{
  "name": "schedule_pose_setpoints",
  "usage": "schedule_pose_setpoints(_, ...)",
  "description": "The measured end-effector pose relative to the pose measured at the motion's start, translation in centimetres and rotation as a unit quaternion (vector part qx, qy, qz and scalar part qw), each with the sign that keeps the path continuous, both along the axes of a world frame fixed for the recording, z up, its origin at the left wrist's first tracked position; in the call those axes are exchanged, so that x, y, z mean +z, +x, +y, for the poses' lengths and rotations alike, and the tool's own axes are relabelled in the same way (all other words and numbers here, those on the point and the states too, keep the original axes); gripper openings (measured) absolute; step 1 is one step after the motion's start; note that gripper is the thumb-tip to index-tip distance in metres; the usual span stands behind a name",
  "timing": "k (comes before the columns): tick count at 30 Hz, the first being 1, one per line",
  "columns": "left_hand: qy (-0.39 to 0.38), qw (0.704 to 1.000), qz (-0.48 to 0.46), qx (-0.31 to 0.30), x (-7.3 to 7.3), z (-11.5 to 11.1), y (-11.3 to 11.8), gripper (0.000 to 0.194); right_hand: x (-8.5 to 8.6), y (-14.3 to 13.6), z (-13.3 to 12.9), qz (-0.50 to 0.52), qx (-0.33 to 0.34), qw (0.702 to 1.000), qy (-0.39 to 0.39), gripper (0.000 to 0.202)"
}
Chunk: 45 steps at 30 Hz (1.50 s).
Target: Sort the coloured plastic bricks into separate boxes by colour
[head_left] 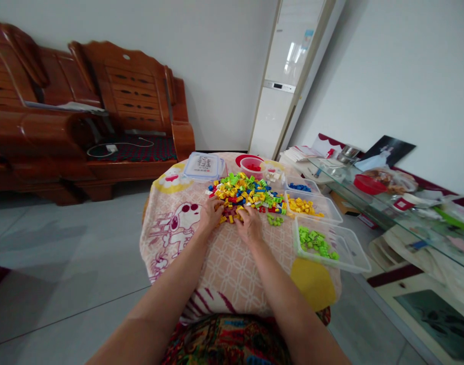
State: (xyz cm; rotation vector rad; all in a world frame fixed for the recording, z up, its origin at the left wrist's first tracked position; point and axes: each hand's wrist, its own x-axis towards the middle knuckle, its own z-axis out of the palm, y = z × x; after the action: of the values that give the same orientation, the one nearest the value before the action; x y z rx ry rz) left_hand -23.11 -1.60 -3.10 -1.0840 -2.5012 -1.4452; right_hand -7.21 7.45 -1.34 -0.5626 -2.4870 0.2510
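A mixed pile of small building bricks (243, 187) in yellow, green, blue, red and white lies on the cloth-covered round table. At the pile's near left edge is my left hand (210, 215), its fingers curled in among the bricks; whatever they hold is hidden. My right hand (250, 225) is at the near side of the pile, thumb and fingers closed around a yellow brick (239, 208). Between the hands lie a few loose yellow bricks (231, 219). A small group of green bricks (274, 220) sits just right of my right hand.
Along the right stand clear boxes of blue bricks (299, 187), yellow bricks (302, 206) and green bricks (316, 242). A round tub (252, 172) with red bricks and white bricks (273, 176) are behind the pile. A lidded box (203, 166) lies back left. A cluttered glass shelf (391, 203) flanks the table.
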Motion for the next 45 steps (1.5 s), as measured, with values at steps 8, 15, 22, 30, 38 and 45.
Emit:
schedule_pose_setpoints(8, -0.005, 1.0, 0.001, -0.007, 0.2, -0.1, -0.1, 0.028, 0.1, 1.2, 1.2, 0.052, -0.069, 0.995, -0.043, 0.034)
schedule_pose_setpoints(15, 0.001, 1.0, 0.004, -0.004, -0.1, 0.1, -0.3, 0.029, 0.5, 0.1, 0.8, -0.028, 0.007, 1.0, 0.008, 0.04)
schedule_pose_setpoints(22, 0.005, 1.0, 0.004, -0.006, -0.2, 0.1, -0.4, 0.028, -1.0, 1.2, 2.0, 0.133, -0.094, 0.978, -0.129, 0.026)
schedule_pose_setpoints(30, -0.007, 1.0, 0.003, -0.003, 0.1, 0.0, -0.1, 0.028, 1.0, 3.6, 7.7, 0.364, -0.237, 0.874, -0.216, 0.062)
schedule_pose_setpoints(38, 0.013, 0.998, -0.01, 0.056, 0.5, -0.3, 0.3, 0.03, -0.6, 7.7, 4.4, 0.21, -0.116, 0.962, -0.128, 0.037)
schedule_pose_setpoints(45, -0.006, 0.999, -0.008, 0.036, 0.7, -0.3, 0.4, 0.028, -2.7, 10.2, 1.9, 0.164, -0.063, 0.983, -0.054, 0.027)
